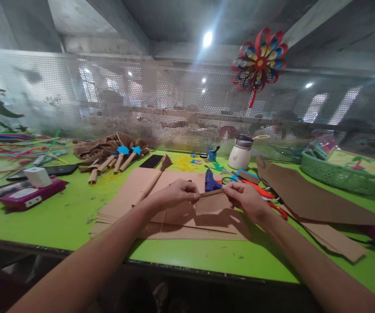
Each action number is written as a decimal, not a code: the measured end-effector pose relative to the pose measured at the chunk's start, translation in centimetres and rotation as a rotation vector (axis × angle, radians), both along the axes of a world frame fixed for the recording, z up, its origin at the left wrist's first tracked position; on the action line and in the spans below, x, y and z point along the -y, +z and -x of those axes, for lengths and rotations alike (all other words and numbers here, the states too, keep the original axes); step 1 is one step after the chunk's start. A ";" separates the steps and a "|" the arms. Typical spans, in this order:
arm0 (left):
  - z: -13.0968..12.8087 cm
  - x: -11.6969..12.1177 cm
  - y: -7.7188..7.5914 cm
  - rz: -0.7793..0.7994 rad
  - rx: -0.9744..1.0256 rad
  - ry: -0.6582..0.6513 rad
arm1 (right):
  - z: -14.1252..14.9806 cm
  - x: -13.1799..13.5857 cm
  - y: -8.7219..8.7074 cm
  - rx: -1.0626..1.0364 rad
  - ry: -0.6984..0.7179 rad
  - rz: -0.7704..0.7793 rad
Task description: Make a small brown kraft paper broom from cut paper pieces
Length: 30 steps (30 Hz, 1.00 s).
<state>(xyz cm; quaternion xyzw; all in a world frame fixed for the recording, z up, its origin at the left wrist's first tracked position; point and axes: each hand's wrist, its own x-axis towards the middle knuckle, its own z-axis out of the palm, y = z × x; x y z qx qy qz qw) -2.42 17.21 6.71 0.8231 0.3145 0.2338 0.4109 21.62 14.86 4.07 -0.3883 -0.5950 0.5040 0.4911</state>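
Note:
My left hand [182, 192] and my right hand [244, 198] pinch the two ends of a narrow strip of brown paper [210, 193], held level above a stack of brown paper sheets [118, 213]. A wider part of the paper seems to hang below the strip. Just behind it lies a blue glue gun [210, 181]. Left of my left hand, a rolled paper stick with a frayed brown tip [151, 182] rests on the stack. Red-handled scissors [277, 209] lie beside my right hand, partly hidden by it.
Finished paper rolls with blue flower shapes [120, 161] lie at the back left near a black phone [151, 161]. A purple power strip [32, 193] sits far left. At right are a white jar [240, 154], dark brown paper [307, 195] and a green basket [343, 178].

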 end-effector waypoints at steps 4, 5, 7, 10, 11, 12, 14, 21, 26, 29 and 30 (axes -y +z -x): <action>-0.1 0.5 -0.4 0.219 0.180 -0.086 | 0.0 0.6 0.4 -0.095 0.094 0.008; -0.3 0.7 -0.4 0.281 0.207 -0.123 | 0.1 0.8 0.5 -0.070 0.163 0.016; -0.7 1.3 -0.5 0.384 0.207 -0.209 | 0.4 1.4 0.7 0.004 0.314 0.015; -1.4 2.2 -0.7 0.475 0.187 -0.308 | 0.8 2.0 0.9 0.082 0.429 -0.126; -1.6 2.4 -0.8 0.491 0.190 -0.328 | 0.9 2.2 1.0 0.097 0.430 -0.188; -1.7 2.5 -0.9 0.505 0.193 -0.345 | 0.9 2.3 1.1 0.111 0.428 -0.229; -2.0 2.7 -1.1 0.532 0.195 -0.373 | 0.9 2.4 1.3 0.135 0.420 -0.246; -1.8 1.6 -0.7 0.278 0.153 0.019 | 0.6 2.0 1.7 0.293 0.307 -0.103; -1.9 1.6 -0.5 0.070 0.036 0.129 | 0.6 1.2 0.9 0.711 0.324 -0.252; -2.3 2.0 -1.4 -0.084 -0.116 0.090 | 1.0 0.8 0.2 0.821 0.258 -0.362; -2.3 2.0 -1.8 -0.120 -0.143 0.077 | 1.2 0.8 0.0 0.839 0.238 -0.384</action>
